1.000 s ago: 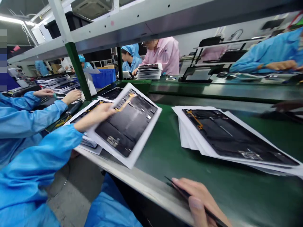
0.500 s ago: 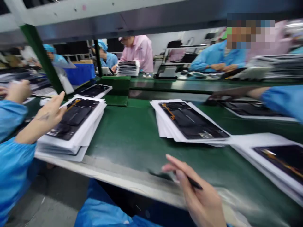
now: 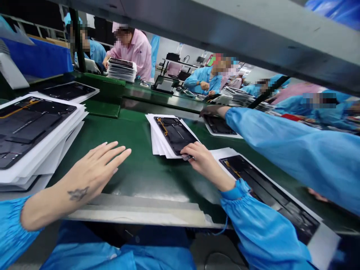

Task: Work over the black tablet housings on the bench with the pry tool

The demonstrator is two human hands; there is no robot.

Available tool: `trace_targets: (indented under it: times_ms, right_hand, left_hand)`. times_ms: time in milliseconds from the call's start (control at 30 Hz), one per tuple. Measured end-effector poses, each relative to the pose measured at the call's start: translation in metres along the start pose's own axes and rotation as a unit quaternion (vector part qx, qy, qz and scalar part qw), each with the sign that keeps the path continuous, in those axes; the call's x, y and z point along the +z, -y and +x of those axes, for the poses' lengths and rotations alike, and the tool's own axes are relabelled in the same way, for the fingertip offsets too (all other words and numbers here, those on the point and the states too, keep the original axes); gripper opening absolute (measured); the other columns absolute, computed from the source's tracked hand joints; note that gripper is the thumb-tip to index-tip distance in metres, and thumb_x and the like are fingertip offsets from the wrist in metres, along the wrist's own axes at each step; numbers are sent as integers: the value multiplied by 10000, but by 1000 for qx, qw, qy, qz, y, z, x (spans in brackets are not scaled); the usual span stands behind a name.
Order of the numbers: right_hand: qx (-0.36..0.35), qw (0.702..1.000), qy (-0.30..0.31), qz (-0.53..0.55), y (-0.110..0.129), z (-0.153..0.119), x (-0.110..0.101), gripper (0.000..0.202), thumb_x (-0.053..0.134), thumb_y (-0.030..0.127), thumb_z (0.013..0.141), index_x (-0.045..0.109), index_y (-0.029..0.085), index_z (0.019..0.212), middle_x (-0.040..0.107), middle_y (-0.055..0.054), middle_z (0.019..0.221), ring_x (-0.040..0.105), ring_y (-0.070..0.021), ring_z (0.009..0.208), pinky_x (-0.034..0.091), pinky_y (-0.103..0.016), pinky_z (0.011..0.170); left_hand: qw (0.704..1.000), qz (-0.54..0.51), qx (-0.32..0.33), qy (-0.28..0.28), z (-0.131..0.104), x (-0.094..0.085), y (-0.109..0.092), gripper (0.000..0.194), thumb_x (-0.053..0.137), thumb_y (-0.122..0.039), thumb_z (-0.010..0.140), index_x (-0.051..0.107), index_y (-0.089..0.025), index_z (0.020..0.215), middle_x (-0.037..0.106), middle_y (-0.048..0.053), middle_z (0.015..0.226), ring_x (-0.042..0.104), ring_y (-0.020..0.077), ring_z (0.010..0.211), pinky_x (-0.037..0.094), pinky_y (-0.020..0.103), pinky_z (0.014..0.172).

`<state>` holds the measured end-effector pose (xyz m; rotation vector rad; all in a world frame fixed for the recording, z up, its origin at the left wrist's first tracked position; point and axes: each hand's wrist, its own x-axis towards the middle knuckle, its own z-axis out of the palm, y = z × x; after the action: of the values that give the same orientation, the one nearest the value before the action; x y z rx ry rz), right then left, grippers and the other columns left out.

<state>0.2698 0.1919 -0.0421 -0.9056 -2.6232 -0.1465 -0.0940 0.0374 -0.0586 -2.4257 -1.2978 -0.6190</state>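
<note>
I see my right hand (image 3: 201, 159) pinching the near edge of the middle panel stack (image 3: 171, 135), left hand (image 3: 95, 168) flat and empty on the table (image 3: 146, 172); dragging could fan the stack.

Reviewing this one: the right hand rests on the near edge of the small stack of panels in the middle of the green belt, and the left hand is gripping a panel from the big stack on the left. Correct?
Not quite. The left hand grips nothing: the head view shows it open, fingers spread, over the bare green belt, apart from the big stack. The right hand is indeed at the near edge of the small stack.
</note>
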Motion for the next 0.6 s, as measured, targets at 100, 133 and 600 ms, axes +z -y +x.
trace_targets:
  times_ms: [100,133,600]
  right_hand:
    - [15,1000,-6,-4,3,10,4,305,476,-30,780,659,192,881,675,-83,894,526,-228,846,388,-362,741]
    - [19,1000,-8,-3,5,13,5,302,475,-31,786,658,190,881,675,-87,900,523,-230,852,376,-364,741]
    - [-26,997,58,44,-2,24,-1,295,516,-16,786,676,208,892,703,-47,891,584,-194,838,418,-313,764]
  left_hand:
    - [1000,2,2,12,2,1,-1,567,398,-120,983,381,-182,1546,542,97,1496,477,286,1419,405,479,1185]
    - [1000,6,4,14,2,2,-1,578,398,-119,984,360,-186,1557,534,91,1504,470,280,1425,401,472,1189]
    - [995,-95,14,37,20,13,-4,486,386,-115,997,490,-199,1465,596,88,1436,517,238,1382,409,470,1182]
